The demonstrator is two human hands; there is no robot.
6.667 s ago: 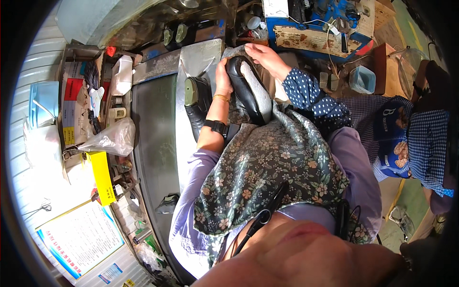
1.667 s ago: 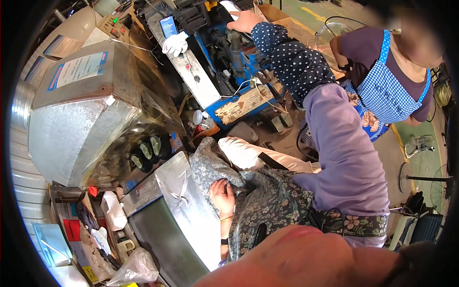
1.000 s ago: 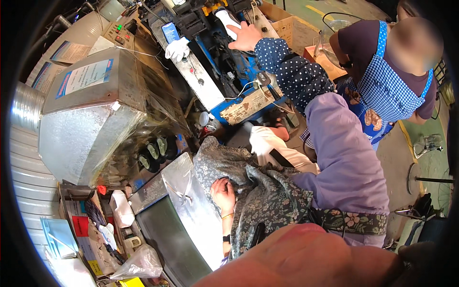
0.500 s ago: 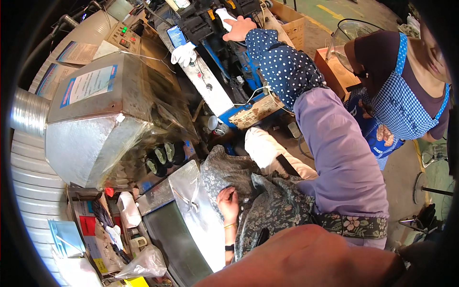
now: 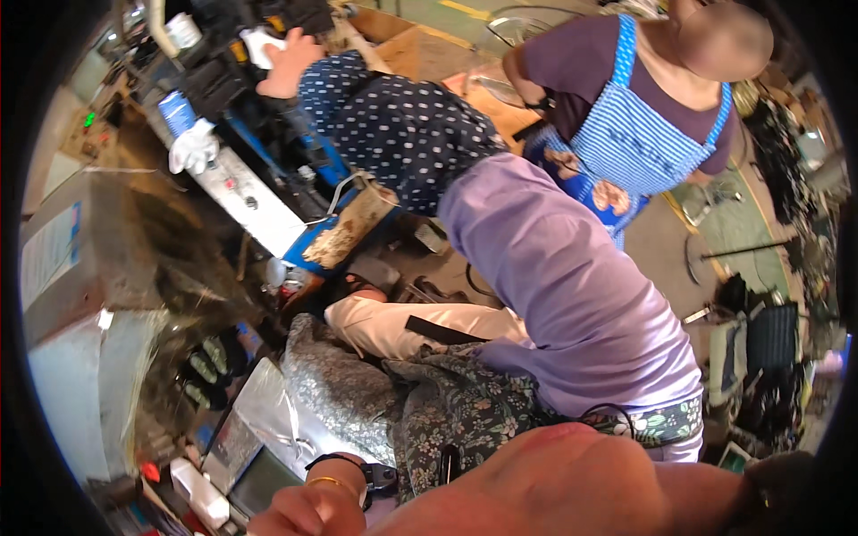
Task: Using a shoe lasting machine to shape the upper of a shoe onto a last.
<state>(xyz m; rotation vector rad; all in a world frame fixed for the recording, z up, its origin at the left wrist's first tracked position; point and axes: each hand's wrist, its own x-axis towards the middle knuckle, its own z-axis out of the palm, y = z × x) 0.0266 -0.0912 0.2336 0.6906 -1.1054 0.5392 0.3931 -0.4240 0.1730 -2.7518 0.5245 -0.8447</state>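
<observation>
At the upper left, my right hand [image 5: 290, 64] reaches out to a black and blue machine [image 5: 326, 156], its fingers round a white handle-like piece [image 5: 262, 46]. A dark polka-dot oversleeve [image 5: 393, 116] covers that forearm. My left hand [image 5: 308, 511] is at the lower left edge, fingers curled and partly cut off; whatever they may hold is hidden. A gold bracelet and a dark watch [image 5: 380, 480] are on that wrist. Near it lies a shiny metal sheet [image 5: 255, 420] beside my floral apron [image 5: 465, 384]. A white glove [image 5: 193, 148] rests on the machine's white ledge [image 5: 255, 210].
A metal hood [image 5: 67, 357] with clear plastic flaps stands at the left. Dark green-lined gloves [image 5: 214, 357] are below the flaps. At the upper right is another person in a blue checked apron [image 5: 639, 125]. A fan [image 5: 514, 40] and cardboard boxes [image 5: 384, 36] stand behind the machine.
The view has swung, so the machine and hood now lie farther left. My left hand has moved from beside the apron to the lower edge. My right hand stays at the white piece.
</observation>
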